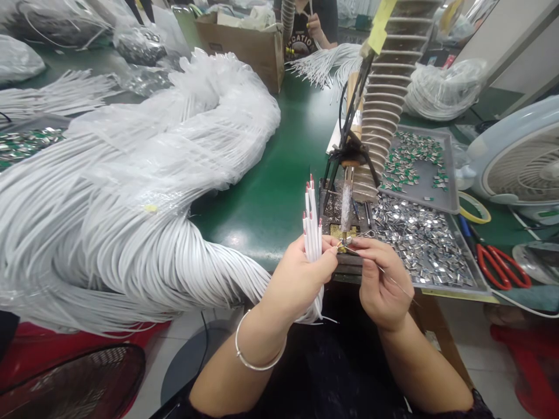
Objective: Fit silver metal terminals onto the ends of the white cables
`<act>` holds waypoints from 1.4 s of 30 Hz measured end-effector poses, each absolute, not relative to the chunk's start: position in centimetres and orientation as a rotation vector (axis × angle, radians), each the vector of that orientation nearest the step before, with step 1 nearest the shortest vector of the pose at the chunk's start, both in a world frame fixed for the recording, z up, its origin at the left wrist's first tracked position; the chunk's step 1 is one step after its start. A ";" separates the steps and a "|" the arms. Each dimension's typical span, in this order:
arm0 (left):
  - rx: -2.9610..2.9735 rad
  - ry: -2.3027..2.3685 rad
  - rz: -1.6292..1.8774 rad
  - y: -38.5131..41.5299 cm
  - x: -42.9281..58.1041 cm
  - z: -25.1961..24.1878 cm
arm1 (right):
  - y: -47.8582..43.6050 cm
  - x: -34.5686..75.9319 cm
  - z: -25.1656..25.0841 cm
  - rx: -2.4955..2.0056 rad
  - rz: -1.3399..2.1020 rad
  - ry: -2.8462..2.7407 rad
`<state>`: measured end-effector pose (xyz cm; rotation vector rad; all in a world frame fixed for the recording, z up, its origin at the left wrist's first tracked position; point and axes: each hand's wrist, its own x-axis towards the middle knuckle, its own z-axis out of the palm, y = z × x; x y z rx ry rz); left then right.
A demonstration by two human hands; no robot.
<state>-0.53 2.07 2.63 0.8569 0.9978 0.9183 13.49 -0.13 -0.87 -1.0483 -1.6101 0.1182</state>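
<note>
My left hand point(297, 282) is shut around several white flat cables point(311, 233), whose stripped ends point upward with red-tipped cores. My right hand point(379, 282) pinches a thin metal wire point(388, 279), probably solder, that runs toward the tip of an upright soldering iron point(346, 209). That iron is clamped in a black stand point(345, 157) just beyond my hands. A small brass plate point(343, 233) sits under its tip. The cable ends stand close beside the iron, and the wire's tip is partly hidden by my fingers.
A huge bagged coil of white cable point(131, 192) fills the left of the green workbench point(262, 215). Metal trays of silver clips point(419, 244) and green-and-silver parts point(414, 166) lie right, near red-handled scissors point(502, 266), a fan point(519, 157) and a ribbed duct point(384, 99). A person sits beyond a cardboard box point(242, 49).
</note>
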 end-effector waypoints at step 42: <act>0.918 0.959 0.869 -0.3 -1.0 -0.8 | -4.7 17.0 -2.2 -1.191 0.245 -1.655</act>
